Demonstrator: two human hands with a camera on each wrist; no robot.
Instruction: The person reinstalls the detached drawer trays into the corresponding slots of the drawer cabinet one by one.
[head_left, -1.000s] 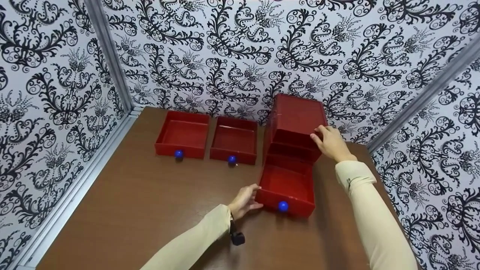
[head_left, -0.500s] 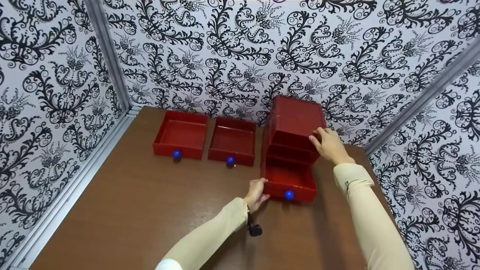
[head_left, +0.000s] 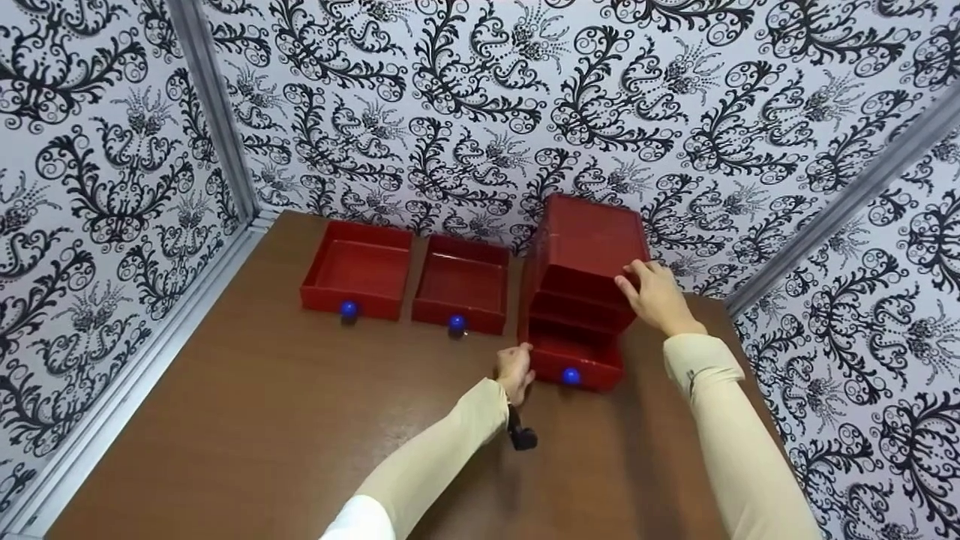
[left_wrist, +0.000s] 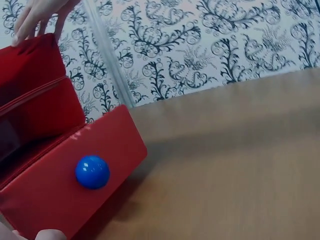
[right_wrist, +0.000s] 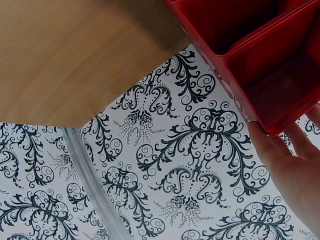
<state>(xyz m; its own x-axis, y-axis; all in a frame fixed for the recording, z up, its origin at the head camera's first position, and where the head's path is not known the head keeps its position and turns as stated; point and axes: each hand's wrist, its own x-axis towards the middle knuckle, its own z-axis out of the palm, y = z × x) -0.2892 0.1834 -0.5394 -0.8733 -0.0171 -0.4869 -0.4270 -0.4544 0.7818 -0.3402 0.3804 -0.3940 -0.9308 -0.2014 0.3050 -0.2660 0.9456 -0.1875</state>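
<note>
A red drawer cabinet (head_left: pixel 596 236) stands against the back wall, its two upper slots without drawers. In its lowest slot a red drawer (head_left: pixel 547 367) with a blue round knob (head_left: pixel 571 376) sticks partway out. My left hand (head_left: pixel 515 373) grips this drawer's left front corner; in the left wrist view only fingertips (left_wrist: pixel 50 234) show beneath the drawer front (left_wrist: pixel 45 195). Up at the cabinet's top right front corner, my right hand (head_left: pixel 658 298) holds the edge, its fingers (right_wrist: pixel 265 145) touching the rim in the right wrist view.
Two more red drawers, a left one (head_left: pixel 360 270) and a middle one (head_left: pixel 461 285), lie left of the cabinet on the brown table (head_left: pixel 300 420). Both have blue knobs facing forward. Patterned walls (head_left: pixel 420 90) enclose the back and sides.
My left hand has moved away from me with the lowest drawer, which has slid further into the cabinet. The right hand has stayed at the cabinet's top corner.
</note>
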